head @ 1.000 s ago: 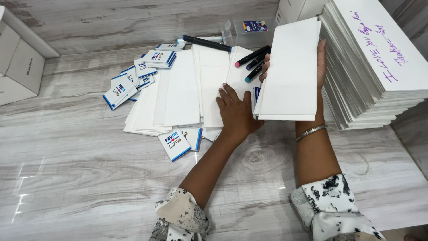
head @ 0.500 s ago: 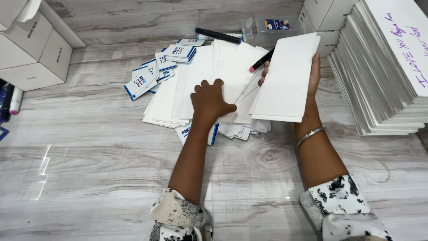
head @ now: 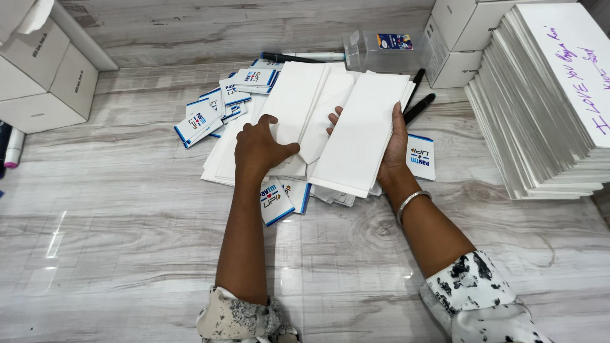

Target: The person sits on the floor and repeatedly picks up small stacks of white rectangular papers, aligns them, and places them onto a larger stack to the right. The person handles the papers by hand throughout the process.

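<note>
Lowered since the earlier frame, the right hand [head: 395,145] clamps a white envelope stack [head: 359,141] over the loose envelope pile [head: 279,121]; the left hand [head: 257,149] presses flat there (markers [head: 416,101] beyond). Loose sheets could slide apart.

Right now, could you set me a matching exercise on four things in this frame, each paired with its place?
Things:
1. tall stack of white cards
2. clear plastic box
3. bundle of white envelopes
4. black marker pens

Places:
A. held in the right hand
B. far right of the floor
C. just right of the held bundle
D. top centre, beside white cartons

Pairs: 1-B, 2-D, 3-A, 4-C
</note>
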